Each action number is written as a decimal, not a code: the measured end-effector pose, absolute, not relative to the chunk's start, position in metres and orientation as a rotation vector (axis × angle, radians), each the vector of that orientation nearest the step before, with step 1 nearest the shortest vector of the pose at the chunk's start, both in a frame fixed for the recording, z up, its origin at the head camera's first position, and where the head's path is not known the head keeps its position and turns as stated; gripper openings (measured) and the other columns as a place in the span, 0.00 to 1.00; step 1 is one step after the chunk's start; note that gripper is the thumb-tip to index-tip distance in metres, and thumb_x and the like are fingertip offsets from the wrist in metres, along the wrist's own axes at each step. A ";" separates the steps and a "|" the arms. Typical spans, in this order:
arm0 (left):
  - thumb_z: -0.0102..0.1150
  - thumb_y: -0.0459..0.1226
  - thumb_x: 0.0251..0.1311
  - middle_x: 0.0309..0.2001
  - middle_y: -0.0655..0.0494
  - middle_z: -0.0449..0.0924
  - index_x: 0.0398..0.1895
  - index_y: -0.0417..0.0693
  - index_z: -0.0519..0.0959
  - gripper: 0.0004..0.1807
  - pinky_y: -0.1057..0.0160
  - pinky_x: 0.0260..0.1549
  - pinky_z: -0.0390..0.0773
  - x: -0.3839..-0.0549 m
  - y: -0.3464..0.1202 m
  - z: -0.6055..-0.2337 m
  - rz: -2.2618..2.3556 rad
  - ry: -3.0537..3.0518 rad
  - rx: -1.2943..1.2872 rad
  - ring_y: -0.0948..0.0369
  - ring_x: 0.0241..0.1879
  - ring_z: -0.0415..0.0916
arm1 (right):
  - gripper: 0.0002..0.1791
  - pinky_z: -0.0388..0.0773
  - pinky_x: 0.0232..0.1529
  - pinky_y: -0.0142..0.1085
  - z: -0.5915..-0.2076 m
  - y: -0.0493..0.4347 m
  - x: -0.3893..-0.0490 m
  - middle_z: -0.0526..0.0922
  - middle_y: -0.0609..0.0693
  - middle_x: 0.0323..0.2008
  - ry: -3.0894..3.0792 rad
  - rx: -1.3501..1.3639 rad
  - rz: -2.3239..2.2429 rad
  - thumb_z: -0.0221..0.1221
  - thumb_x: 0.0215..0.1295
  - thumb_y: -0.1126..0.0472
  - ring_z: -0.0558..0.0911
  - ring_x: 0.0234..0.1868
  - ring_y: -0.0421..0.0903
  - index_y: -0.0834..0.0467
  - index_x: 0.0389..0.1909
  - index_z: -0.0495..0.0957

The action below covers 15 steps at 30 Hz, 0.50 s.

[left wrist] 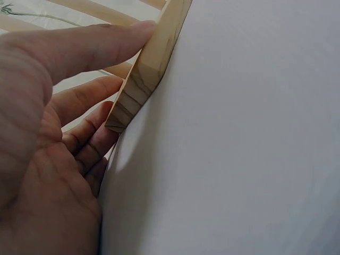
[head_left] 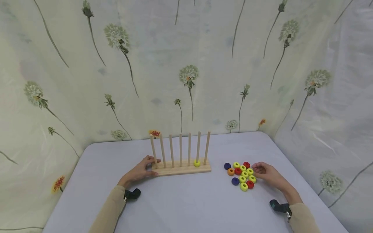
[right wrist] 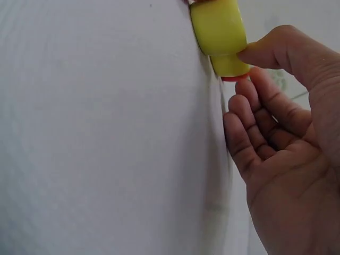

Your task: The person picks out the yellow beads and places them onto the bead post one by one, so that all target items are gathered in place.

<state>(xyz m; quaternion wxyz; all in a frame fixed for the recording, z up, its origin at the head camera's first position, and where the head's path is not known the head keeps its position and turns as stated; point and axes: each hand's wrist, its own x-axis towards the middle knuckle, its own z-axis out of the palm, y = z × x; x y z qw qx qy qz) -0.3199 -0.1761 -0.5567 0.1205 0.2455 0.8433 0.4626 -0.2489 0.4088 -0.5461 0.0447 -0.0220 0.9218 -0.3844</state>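
My left hand (head_left: pixel 139 171) grips the left end of a wooden peg rack (head_left: pixel 183 171), thumb along the front edge and fingers at the back. The base's end grain (left wrist: pixel 133 95) shows in the left wrist view. Several upright pegs stand in the base. A yellow bead (head_left: pixel 197 163) sits at the bottom of the second peg from the right. My right hand (head_left: pixel 269 176) is at the right side of a group of loose beads, fingers loosely bent. In the right wrist view its thumb tip is right at a yellow bead (right wrist: pixel 219 26), with a red bead (right wrist: pixel 234 79) partly hidden behind.
Right of the rack lie several yellow beads (head_left: pixel 243 186), three red beads (head_left: pixel 250 184), two dark blue beads (head_left: pixel 235 181) and an orange bead (head_left: pixel 231 171). A white-covered table (head_left: pixel 186 207) carries everything. Behind it hangs a dandelion-print curtain (head_left: pixel 163 64).
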 end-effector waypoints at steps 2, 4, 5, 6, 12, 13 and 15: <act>0.72 0.43 0.51 0.61 0.49 0.64 0.62 0.53 0.74 0.33 0.37 0.66 0.50 -0.320 -0.176 -0.556 1.360 2.456 0.707 0.47 0.67 0.55 | 0.25 0.77 0.40 0.28 -0.546 0.405 -0.249 0.78 0.57 0.44 2.812 -0.071 -1.177 0.66 0.59 0.59 0.77 0.43 0.46 0.67 0.53 0.71; 0.72 0.42 0.51 0.61 0.48 0.64 0.63 0.52 0.74 0.33 0.37 0.66 0.51 -0.320 -0.175 -0.557 1.362 2.452 0.701 0.47 0.67 0.55 | 0.25 0.77 0.39 0.29 -0.546 0.403 -0.250 0.78 0.57 0.44 2.803 -0.069 -1.178 0.66 0.59 0.59 0.76 0.43 0.47 0.67 0.53 0.71; 0.71 0.41 0.51 0.61 0.48 0.63 0.63 0.51 0.74 0.32 0.37 0.66 0.51 -0.320 -0.175 -0.557 1.364 2.453 0.701 0.47 0.67 0.54 | 0.25 0.77 0.39 0.29 -0.546 0.402 -0.251 0.78 0.57 0.43 2.800 -0.072 -1.175 0.66 0.59 0.60 0.76 0.43 0.47 0.67 0.53 0.71; 0.71 0.40 0.52 0.61 0.48 0.63 0.63 0.51 0.74 0.33 0.37 0.66 0.50 -0.321 -0.175 -0.557 1.363 2.456 0.701 0.47 0.67 0.54 | 0.25 0.77 0.39 0.29 -0.547 0.402 -0.252 0.78 0.57 0.43 2.800 -0.065 -1.169 0.66 0.59 0.60 0.76 0.42 0.47 0.67 0.53 0.71; 0.70 0.37 0.53 0.61 0.44 0.63 0.64 0.45 0.72 0.33 0.36 0.65 0.50 -0.316 -0.173 -0.550 1.342 2.471 0.707 0.44 0.66 0.54 | 0.26 0.76 0.38 0.29 -0.550 0.401 -0.255 0.77 0.55 0.43 2.800 -0.016 -1.149 0.66 0.59 0.58 0.75 0.43 0.47 0.66 0.54 0.71; 0.70 0.37 0.53 0.61 0.44 0.63 0.64 0.44 0.72 0.32 0.36 0.65 0.51 -0.313 -0.172 -0.545 1.341 2.467 0.713 0.44 0.66 0.55 | 0.26 0.76 0.38 0.29 -0.550 0.401 -0.255 0.77 0.55 0.42 2.796 -0.007 -1.154 0.66 0.59 0.58 0.75 0.42 0.47 0.66 0.54 0.71; 0.70 0.36 0.53 0.60 0.43 0.64 0.63 0.42 0.73 0.32 0.36 0.65 0.52 -0.307 -0.171 -0.535 1.340 2.456 0.717 0.44 0.66 0.55 | 0.26 0.75 0.37 0.29 -0.551 0.400 -0.254 0.77 0.54 0.42 2.796 -0.011 -1.153 0.66 0.59 0.58 0.74 0.42 0.48 0.66 0.54 0.71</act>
